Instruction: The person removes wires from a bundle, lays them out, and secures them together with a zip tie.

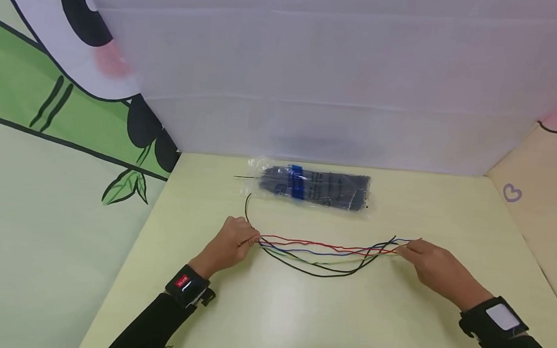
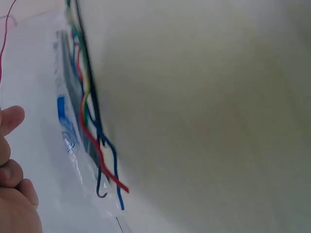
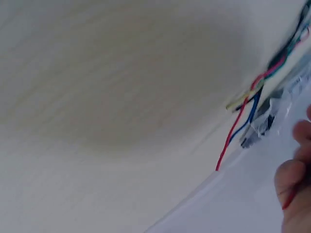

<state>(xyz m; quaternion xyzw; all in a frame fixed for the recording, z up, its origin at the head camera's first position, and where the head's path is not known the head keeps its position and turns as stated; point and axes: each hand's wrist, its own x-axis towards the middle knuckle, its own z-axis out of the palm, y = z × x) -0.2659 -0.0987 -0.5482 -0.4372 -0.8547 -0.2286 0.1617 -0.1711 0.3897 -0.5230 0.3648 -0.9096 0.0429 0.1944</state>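
1. Currently, the left hand (image 1: 234, 240) pinches a red wire (image 2: 5, 36) between thumb and curled fingers; in the left wrist view the wire runs up from them.
2. Right hand (image 1: 436, 262) pinches too; a bit of red wire shows at its fingers in the right wrist view, rest of the grip cut off by the picture edge.
3. Wire bundle (image 1: 322, 276) between the hands, over the worktop (image 1: 270, 326): red, blue, black and yellow-green strands, black ones bowing toward the person. Cannot tell from the head view which strands either hand touches.
4. One black strand end curves up beyond the left hand; blue strand ends by the right fingertips.
5. Clear bag (image 1: 336, 192) of dark contents, blue label, lies beyond both hands, apart from them; thin dark piece sticks out on its left-hand side.
6. Black wristband (image 1: 187, 286) just behind left hand.
7. White backdrop (image 1: 336, 66) beyond bag.
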